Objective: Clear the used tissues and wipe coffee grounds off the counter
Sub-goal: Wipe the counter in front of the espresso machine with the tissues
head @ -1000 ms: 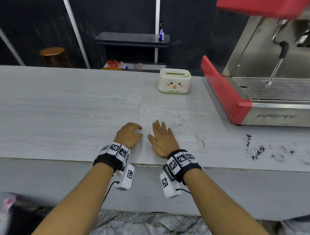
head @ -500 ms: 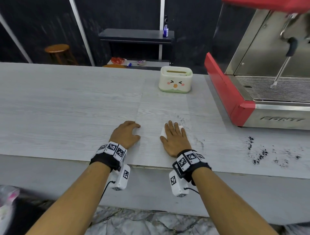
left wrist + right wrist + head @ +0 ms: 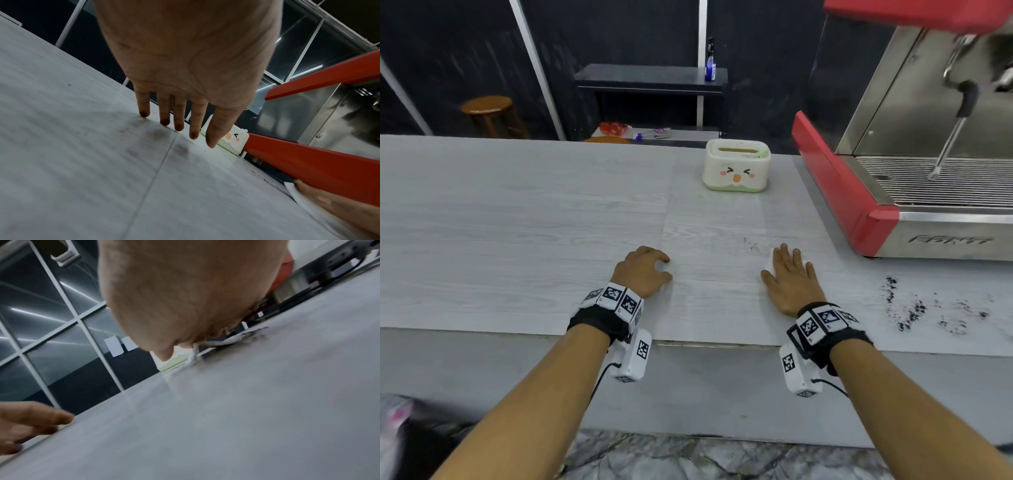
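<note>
Two hands are on the counter (image 3: 524, 219) near its front edge. Left hand (image 3: 642, 272) rests on its fingertips, fingers loosely bent and grasping nothing; the left wrist view shows the tips touching bare surface. Right hand (image 3: 789, 275) lies flat, fingers straight, pressing a white tissue (image 3: 768, 263) onto the counter; only the tissue's edges show round the fingers.

Step in hand, as judged: wiping grounds with the tissue. A faint trail of grounds (image 3: 751, 245) sits just beyond and left of the right fingertips. The heavier patch (image 3: 909, 310) lies well to the right, near the front edge, below the red corner of the machine (image 3: 876, 222).

Recommendations:
- Keep the palm flat and pressure even, so the tissue drags the grounds rather than riding over them.
- Sweep in one direction and gather the grounds into one heap, away from the front edge, where they could drop to the floor.
- Fold the tissue once soiled; a loaded face is likely to smear.
- Left hand may stay as a brace.

Further back, the tissue box (image 3: 736, 166) stands upright beside the machine, untouched. No loose used tissues are visible elsewhere on the counter.
</note>
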A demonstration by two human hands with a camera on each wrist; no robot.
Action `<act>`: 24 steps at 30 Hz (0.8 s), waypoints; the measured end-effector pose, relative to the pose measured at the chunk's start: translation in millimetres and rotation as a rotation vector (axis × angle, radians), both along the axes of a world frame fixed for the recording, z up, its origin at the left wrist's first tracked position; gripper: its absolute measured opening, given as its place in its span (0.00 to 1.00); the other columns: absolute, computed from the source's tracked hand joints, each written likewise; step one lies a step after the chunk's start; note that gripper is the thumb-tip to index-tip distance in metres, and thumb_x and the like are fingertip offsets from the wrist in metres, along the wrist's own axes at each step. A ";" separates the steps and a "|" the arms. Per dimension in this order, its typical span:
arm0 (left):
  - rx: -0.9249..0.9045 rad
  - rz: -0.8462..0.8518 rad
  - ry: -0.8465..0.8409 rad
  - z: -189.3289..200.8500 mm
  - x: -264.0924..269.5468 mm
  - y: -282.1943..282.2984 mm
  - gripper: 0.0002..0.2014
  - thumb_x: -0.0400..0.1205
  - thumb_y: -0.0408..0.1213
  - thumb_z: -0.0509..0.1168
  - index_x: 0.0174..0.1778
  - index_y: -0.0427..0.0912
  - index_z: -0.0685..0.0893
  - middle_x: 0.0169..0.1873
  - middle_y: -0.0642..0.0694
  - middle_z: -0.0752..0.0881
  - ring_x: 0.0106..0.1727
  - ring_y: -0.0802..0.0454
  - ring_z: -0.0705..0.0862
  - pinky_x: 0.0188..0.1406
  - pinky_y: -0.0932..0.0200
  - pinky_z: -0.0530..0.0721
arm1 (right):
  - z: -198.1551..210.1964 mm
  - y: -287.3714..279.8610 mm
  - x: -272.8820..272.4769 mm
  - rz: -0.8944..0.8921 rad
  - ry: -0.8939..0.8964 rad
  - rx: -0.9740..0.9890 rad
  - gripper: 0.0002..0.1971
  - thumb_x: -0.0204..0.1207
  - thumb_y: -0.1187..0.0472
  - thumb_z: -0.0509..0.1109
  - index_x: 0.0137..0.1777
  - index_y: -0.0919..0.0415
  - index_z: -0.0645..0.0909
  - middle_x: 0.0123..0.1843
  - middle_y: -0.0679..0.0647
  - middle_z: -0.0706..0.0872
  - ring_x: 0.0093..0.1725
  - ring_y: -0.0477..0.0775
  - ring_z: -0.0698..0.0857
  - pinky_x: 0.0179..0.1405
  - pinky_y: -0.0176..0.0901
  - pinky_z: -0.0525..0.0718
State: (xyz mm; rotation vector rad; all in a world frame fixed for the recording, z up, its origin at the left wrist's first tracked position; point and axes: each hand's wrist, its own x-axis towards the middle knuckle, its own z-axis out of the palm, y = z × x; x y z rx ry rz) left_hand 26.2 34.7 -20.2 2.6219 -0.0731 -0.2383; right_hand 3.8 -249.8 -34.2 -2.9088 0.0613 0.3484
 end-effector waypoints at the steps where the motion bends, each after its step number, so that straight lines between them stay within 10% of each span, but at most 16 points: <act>1: -0.017 -0.004 0.007 1.4 3.1 -0.4 0.22 0.77 0.45 0.67 0.68 0.50 0.77 0.72 0.47 0.72 0.73 0.46 0.70 0.71 0.50 0.69 | 3.8 6.2 2.3 0.016 -0.030 0.004 0.32 0.87 0.47 0.42 0.85 0.60 0.38 0.86 0.54 0.36 0.85 0.55 0.37 0.83 0.54 0.37; 24: 0.065 -0.053 0.006 -11.1 68.5 -3.1 0.34 0.76 0.48 0.67 0.79 0.49 0.63 0.82 0.47 0.58 0.82 0.49 0.55 0.82 0.48 0.54 | -3.0 118.4 82.4 0.328 0.116 0.018 0.34 0.85 0.43 0.46 0.84 0.56 0.36 0.86 0.53 0.33 0.84 0.55 0.33 0.83 0.54 0.34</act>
